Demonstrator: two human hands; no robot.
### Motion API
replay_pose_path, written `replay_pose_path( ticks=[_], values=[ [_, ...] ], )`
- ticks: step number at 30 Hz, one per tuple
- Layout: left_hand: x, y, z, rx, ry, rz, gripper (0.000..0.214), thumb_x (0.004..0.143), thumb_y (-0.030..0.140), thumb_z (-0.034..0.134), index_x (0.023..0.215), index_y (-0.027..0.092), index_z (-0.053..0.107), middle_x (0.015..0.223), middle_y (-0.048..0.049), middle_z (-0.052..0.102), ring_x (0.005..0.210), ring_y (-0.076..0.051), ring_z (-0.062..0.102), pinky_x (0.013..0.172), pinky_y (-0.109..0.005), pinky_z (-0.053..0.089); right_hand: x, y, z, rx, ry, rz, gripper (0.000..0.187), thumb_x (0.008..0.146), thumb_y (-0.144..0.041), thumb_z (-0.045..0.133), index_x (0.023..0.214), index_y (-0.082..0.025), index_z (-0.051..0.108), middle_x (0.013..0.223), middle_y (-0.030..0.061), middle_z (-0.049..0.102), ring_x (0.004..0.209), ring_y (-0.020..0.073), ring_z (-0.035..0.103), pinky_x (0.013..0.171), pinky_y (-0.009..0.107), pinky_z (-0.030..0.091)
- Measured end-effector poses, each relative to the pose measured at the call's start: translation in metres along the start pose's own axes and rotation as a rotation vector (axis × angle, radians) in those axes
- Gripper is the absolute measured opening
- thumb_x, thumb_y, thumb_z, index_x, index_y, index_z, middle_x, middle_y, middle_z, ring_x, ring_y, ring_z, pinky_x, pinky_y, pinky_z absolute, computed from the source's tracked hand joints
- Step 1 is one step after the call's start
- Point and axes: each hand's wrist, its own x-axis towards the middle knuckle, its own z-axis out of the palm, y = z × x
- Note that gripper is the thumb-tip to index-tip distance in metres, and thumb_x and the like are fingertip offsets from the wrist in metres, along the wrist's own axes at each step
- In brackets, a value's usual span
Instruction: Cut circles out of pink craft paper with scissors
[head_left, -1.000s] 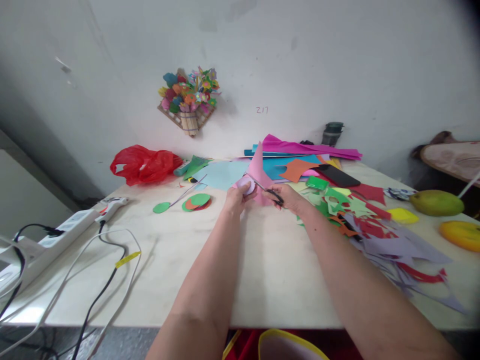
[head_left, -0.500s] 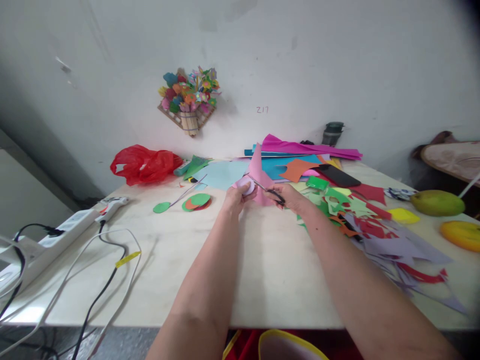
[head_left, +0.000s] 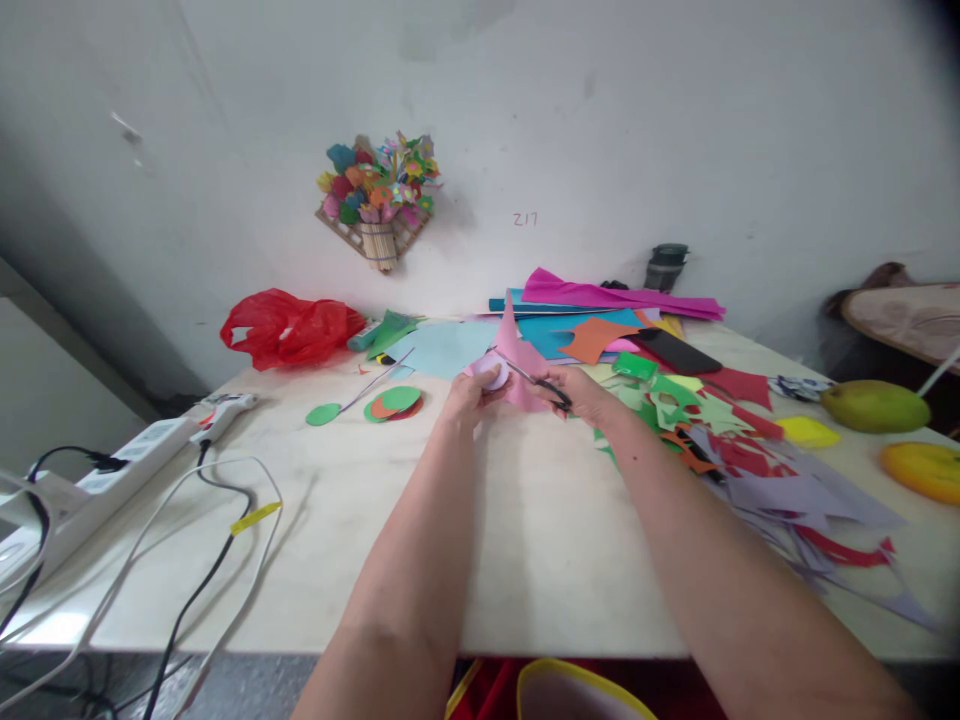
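My left hand pinches a pale lilac disc together with a sheet of pink paper, the disc lying against the paper. Part of the pink sheet rises to a point behind the disc. In my right hand is a pair of scissors with black handles, its blades at the disc's upper right edge, touching the pink paper. How far the blades are apart is too small to tell. Left of my hands lie several paper circles in green, orange and red, and a single green circle.
Paper scraps in several colours spread to the right, near a black phone and a green mango-like fruit. A red plastic bag lies back left. A power strip and cables run along the left.
The pink paper's upright point has shifted slightly left and lower. Both hands stay almost in place, with the disc and scissors still held.
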Motion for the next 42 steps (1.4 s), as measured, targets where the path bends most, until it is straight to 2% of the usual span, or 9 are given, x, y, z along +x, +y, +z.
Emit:
replay_pose_path(
  ticks=[7, 12, 21, 30, 42],
  values=[
    [0.000, 0.001, 0.001, 0.001, 0.045, 0.022, 0.020, 0.064, 0.014, 0.078, 0.074, 0.011, 0.062, 0.064, -0.0017, 0.062, 0.054, -0.011, 0.060, 0.057, -0.024, 0.054, 0.002, 0.005, -0.002, 0.030, -0.024, 0.003, 0.035, 0.065, -0.029, 0.077, 0.091, -0.015, 0.058, 0.043, -0.0072, 0.051, 0.033, 0.0072, 0.042, 0.028, 0.016, 0.032],
    [-0.002, 0.001, 0.002, 0.001, -0.005, 0.039, 0.020, 0.062, 0.014, 0.078, 0.071, 0.011, 0.060, 0.058, 0.0016, 0.057, 0.051, -0.008, 0.054, 0.060, -0.025, 0.054, 0.003, 0.006, -0.003, 0.041, -0.029, 0.021, 0.034, 0.066, -0.028, 0.075, 0.093, -0.015, 0.058, 0.044, -0.0067, 0.052, 0.033, 0.0074, 0.044, 0.028, 0.016, 0.032],
    [0.000, -0.002, 0.002, 0.010, -0.048, 0.046, 0.019, 0.062, 0.014, 0.076, 0.072, 0.010, 0.061, 0.059, 0.0005, 0.059, 0.051, -0.009, 0.055, 0.061, -0.026, 0.054, -0.003, -0.005, 0.001, -0.011, -0.002, 0.037, 0.033, 0.068, -0.029, 0.072, 0.094, -0.013, 0.060, 0.043, -0.0057, 0.053, 0.031, 0.0071, 0.044, 0.030, 0.015, 0.032],
    [-0.004, 0.001, 0.004, 0.027, -0.074, 0.041, 0.022, 0.060, 0.016, 0.079, 0.071, 0.011, 0.060, 0.058, 0.0011, 0.058, 0.049, -0.008, 0.053, 0.058, -0.025, 0.052, -0.003, -0.004, 0.000, -0.024, -0.002, 0.030, 0.041, 0.063, -0.032, 0.076, 0.095, -0.012, 0.060, 0.043, -0.0057, 0.054, 0.031, 0.0067, 0.043, 0.030, 0.016, 0.033],
    [-0.006, 0.003, 0.005, 0.037, -0.074, 0.026, 0.019, 0.062, 0.013, 0.077, 0.072, 0.010, 0.061, 0.057, 0.0012, 0.057, 0.048, -0.007, 0.051, 0.057, -0.023, 0.052, 0.005, 0.009, -0.006, -0.017, -0.008, -0.023, 0.039, 0.062, -0.032, 0.079, 0.092, -0.015, 0.060, 0.045, -0.0073, 0.052, 0.033, 0.0068, 0.043, 0.029, 0.017, 0.033]
  ],
)
